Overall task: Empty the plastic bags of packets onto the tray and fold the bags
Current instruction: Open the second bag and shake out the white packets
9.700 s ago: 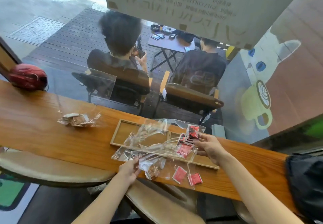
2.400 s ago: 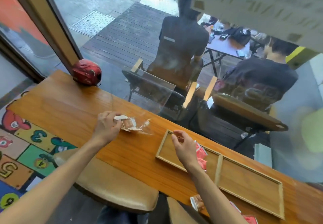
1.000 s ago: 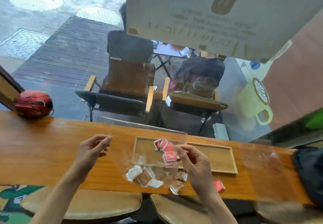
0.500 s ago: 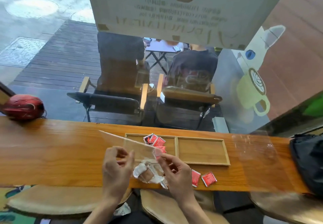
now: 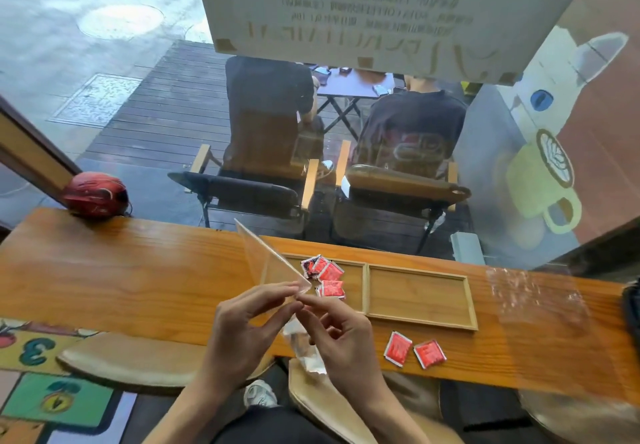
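Observation:
I hold a clear plastic bag (image 5: 266, 263) upright in front of me, above the counter's front edge. My left hand (image 5: 239, 333) and my right hand (image 5: 341, 334) both pinch its top edge, fingertips nearly touching. White and brown packets (image 5: 304, 350) hang in the bag's bottom, between my hands. The wooden two-compartment tray (image 5: 420, 319) lies just beyond. Several red packets (image 5: 327, 275) sit in its left compartment; the right compartment holds nothing. Two red packets (image 5: 414, 349) lie on the counter in front of the tray.
An emptied clear bag (image 5: 540, 301) lies flat on the wooden counter (image 5: 104, 277) at the right. A red helmet (image 5: 95, 194) sits at the counter's far left, against the window. A dark bag (image 5: 632, 308) is at the right edge. Padded stools (image 5: 138, 360) stand below the counter.
The bag has been raised and turned so its flat side stands up. Both hands have come together at its top edge. The view has dropped a little toward the counter.

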